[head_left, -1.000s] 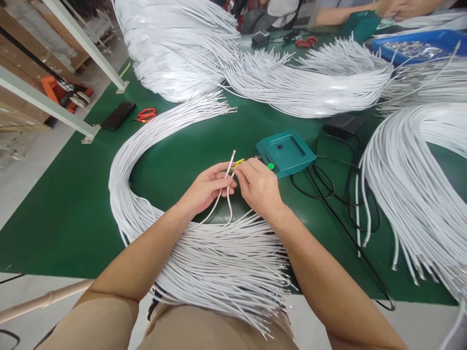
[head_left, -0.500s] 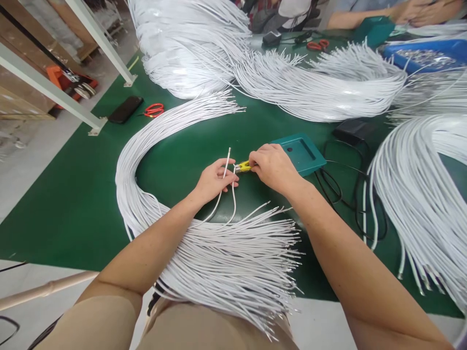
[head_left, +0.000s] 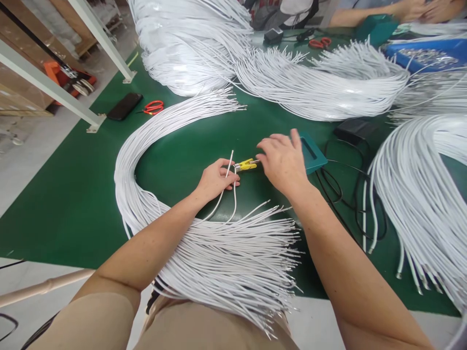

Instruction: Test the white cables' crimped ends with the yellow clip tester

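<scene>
My left hand (head_left: pixel 215 180) is closed around a white cable (head_left: pixel 230 163), whose end sticks up above the fingers. Beside it a second white cable end (head_left: pixel 235 194) bends up to a yellow-handled clip (head_left: pixel 248 165), whose metal jaws meet it at my left fingertips. My right hand (head_left: pixel 282 158) is off the clip's handles, fingers spread and slightly blurred, partly covering a teal box (head_left: pixel 314 153). Both cables come out of a thick bundle of white cables (head_left: pixel 233 257) with metal-tipped ends, lying under my forearms at the table's front edge.
More white cable bundles lie at the back (head_left: pixel 317 92) and right (head_left: pixel 416 194). A black adapter (head_left: pixel 353 130) with loose black cords sits beside the teal box. Red scissors (head_left: pixel 153 107) and a black phone (head_left: pixel 125 106) rest left. A blue tray (head_left: pixel 434 51) holds small metal parts. A co-worker's hands show behind.
My right hand has let go of the yellow clip and opened, lifting slightly away to the right. The clip stays at the cable end, and my left hand has barely moved.
</scene>
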`<state>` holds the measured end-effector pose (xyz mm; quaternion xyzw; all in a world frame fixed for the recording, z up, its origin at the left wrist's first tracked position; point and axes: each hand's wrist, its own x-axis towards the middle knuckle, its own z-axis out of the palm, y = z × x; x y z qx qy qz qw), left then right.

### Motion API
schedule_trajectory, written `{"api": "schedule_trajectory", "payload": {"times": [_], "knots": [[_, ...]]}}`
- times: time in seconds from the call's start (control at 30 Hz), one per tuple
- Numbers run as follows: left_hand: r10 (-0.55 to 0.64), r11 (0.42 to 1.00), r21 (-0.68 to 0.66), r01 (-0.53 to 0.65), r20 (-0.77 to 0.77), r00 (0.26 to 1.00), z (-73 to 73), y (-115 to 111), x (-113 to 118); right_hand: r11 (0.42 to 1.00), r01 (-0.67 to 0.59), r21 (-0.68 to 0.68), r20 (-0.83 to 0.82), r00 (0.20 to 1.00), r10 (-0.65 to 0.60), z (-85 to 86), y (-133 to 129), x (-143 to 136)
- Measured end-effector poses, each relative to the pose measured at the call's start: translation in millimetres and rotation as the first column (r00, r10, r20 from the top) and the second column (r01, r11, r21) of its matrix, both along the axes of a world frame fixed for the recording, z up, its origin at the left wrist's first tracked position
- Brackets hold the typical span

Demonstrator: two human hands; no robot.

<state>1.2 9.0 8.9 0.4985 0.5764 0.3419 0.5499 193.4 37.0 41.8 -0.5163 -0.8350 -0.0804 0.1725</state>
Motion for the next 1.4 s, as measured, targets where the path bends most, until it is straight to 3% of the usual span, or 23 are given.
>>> {"api": "schedule_trajectory", "payload": {"times": [0.13,0.23,0.33,0.43,0.5,0.53,0.6,0.7,0.77,0.87,0.93,0.97,1.03,1.1,1.17,1.27,1.4], "knots": [[0.014,0.999,-0.036,-0.013,0.027,1.000,3.7,-0.5,-1.4,0.973,0.215,0.084,-0.015,0.977,-0.214,-10.8,-2.7,10.3],[0.019,0.999,-0.042,-0.017,0.033,0.999,7.8,-2.1,-4.4,0.976,0.210,0.065,-0.017,0.978,-0.209,-14.5,-0.8,12.8],[0.035,0.999,-0.011,-0.034,0.040,0.999,10.1,-3.8,-8.6,0.985,0.162,0.060,-0.106,0.982,-0.155,-7.1,-6.5,7.4],[0.025,0.999,0.037,-0.030,0.106,0.994,10.0,-5.0,-12.2,0.993,-0.115,0.000,-0.210,0.971,0.113,4.9,-26.9,-9.1],[0.005,0.998,0.058,-0.015,0.170,0.985,9.8,-5.8,-13.7,0.909,-0.409,-0.082,-0.201,0.900,0.387,8.5,-44.5,-23.9],[-0.002,0.998,0.063,-0.010,0.194,0.981,10.0,-6.3,-14.2,0.859,-0.500,-0.112,-0.174,0.861,0.478,8.0,-52.7,-31.1],[-0.013,0.998,0.065,-0.001,0.218,0.976,11.1,-7.4,-14.3,0.820,-0.554,-0.143,-0.080,0.833,0.548,3.4,-65.8,-43.0],[-0.040,0.997,0.074,0.026,0.190,0.981,13.8,-8.6,-13.6,0.834,-0.507,-0.218,0.009,0.854,0.521,-4.6,-75.7,-52.0],[-0.038,0.996,0.081,0.024,0.180,0.983,14.8,-8.8,-13.1,0.829,-0.431,-0.355,-0.015,0.890,0.456,-4.8,-76.6,-52.1],[-0.050,0.994,0.099,0.036,0.144,0.988,14.1,-9.3,-12.7,0.752,-0.264,-0.603,-0.115,0.962,0.246,3.5,-69.7,-44.1],[-0.105,0.987,0.131,0.094,0.081,0.991,13.1,-10.6,-12.0,0.723,-0.205,-0.660,-0.272,0.962,0.025,9.4,-60.2,-35.0],[-0.135,0.982,0.142,0.126,0.056,0.989,12.8,-11.6,-11.2,0.738,-0.195,-0.646,-0.385,0.918,-0.095,10.9,-54.7,-30.3],[-0.186,0.973,0.145,0.179,0.035,0.982,12.3,-13.9,-8.8,0.784,-0.192,-0.591,-0.612,0.740,-0.280,10.0,-44.3,-22.9],[-0.234,0.966,0.125,0.227,0.046,0.971,12.0,-16.3,-5.6,0.803,-0.238,-0.546,-0.764,0.535,-0.361,5.5,-37.2,-19.6],[-0.268,0.960,0.107,0.259,0.080,0.960,11.9,-18.0,-2.4,0.788,-0.309,-0.532,-0.827,0.391,-0.405,0.9,-34.9,-20.3],[-0.225,0.972,0.111,0.208,0.169,0.960,12.6,-19.0,1.1,0.761,-0.374,-0.531,-0.847,0.259,-0.464,-0.7,-37.5,-24.7],[-0.135,0.983,0.150,0.103,0.221,0.966,14.2,-18.4,3.1,0.744,-0.435,-0.506,-0.858,0.172,-0.483,3.1,-41.0,-28.3]]}}
